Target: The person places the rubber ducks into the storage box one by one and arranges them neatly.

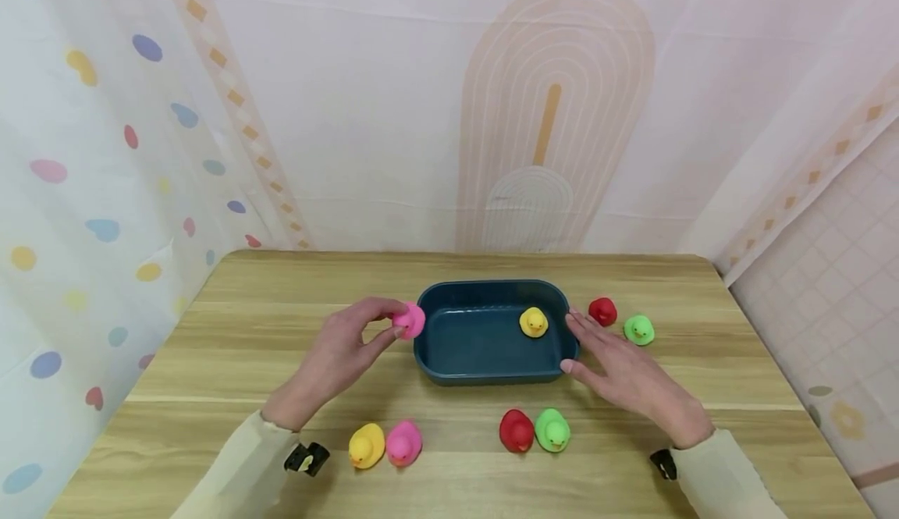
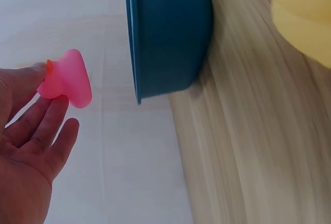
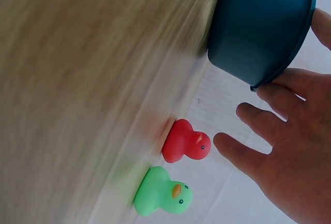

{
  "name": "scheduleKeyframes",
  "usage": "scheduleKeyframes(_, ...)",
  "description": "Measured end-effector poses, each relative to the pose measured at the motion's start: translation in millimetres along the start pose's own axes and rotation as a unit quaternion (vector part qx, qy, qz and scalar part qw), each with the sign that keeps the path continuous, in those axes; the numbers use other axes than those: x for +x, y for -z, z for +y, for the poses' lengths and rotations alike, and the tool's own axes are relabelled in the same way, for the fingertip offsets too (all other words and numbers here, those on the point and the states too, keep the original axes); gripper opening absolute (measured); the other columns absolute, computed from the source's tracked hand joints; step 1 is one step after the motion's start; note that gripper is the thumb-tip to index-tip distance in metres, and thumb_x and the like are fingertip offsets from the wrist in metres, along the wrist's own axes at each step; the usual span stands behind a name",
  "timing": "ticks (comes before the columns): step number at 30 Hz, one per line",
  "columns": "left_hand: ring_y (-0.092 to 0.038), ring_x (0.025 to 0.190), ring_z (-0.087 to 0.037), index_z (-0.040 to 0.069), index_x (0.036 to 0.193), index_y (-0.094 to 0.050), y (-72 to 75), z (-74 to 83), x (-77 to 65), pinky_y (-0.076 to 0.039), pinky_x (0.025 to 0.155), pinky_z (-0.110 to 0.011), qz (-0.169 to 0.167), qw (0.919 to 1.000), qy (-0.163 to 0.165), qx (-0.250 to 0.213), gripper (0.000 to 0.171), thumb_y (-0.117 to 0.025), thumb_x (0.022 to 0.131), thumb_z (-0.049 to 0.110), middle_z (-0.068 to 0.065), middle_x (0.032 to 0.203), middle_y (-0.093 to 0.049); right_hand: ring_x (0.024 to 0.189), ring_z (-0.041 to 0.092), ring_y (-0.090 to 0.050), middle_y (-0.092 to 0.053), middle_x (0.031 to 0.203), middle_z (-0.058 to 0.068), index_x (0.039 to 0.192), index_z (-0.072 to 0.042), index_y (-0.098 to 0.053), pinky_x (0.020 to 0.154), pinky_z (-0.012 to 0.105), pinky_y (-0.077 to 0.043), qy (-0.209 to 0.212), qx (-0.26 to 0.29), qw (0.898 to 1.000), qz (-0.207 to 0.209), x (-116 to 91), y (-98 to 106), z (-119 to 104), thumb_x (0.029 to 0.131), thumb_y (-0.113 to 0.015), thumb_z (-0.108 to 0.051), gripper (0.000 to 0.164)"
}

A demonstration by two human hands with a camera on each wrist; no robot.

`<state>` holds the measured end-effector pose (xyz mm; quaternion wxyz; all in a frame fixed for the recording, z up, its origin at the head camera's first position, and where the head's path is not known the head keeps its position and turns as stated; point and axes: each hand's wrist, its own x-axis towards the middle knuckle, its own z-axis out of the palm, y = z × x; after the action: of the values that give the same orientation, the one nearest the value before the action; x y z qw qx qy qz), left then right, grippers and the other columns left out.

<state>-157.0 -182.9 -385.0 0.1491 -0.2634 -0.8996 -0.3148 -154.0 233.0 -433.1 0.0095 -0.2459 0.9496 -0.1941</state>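
Between thumb and fingers, my left hand (image 1: 344, 347) pinches a pink rubber duck (image 1: 410, 321) at the left rim of a dark blue basin (image 1: 485, 378). In the left wrist view the pink duck (image 2: 72, 79) is raised above the table, apart from the basin (image 2: 170, 38). A yellow rubber duck (image 1: 534, 322) sits inside the basin, toward its right end. My right hand (image 1: 625, 367) has its fingers extended and touches the basin's right rim. The right wrist view shows those fingertips (image 3: 271, 89) against the basin's edge (image 3: 258, 32).
Right of the basin stand a red duck (image 1: 602, 311) and a green duck (image 1: 639, 330). In front of it are a yellow duck (image 1: 367, 446), a pink duck (image 1: 404, 443), a red duck (image 1: 517, 431) and a green duck (image 1: 552, 430). A patterned curtain (image 1: 379, 113) hangs behind the wooden table (image 1: 449, 488).
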Motion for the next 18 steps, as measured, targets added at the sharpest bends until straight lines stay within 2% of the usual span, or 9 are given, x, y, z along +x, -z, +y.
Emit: scheduleKeyframes(18, -0.069, 0.11, -0.023, 0.007, 0.121, -0.072, -23.3, 24.6, 30.1, -0.058, 0.097, -0.042, -0.033, 0.9984, -0.03, -0.035, 0.029, -0.079, 0.093, 0.01, -0.006, 0.12, -0.073, 0.151, 0.038, -0.034, -0.031, 0.167, 0.015, 0.159, -0.002, -0.037, 0.116, 0.058, -0.037, -0.004, 0.003, 1.0, 0.003, 0, 0, -1, 0.104, -0.056, -0.052, 0.077)
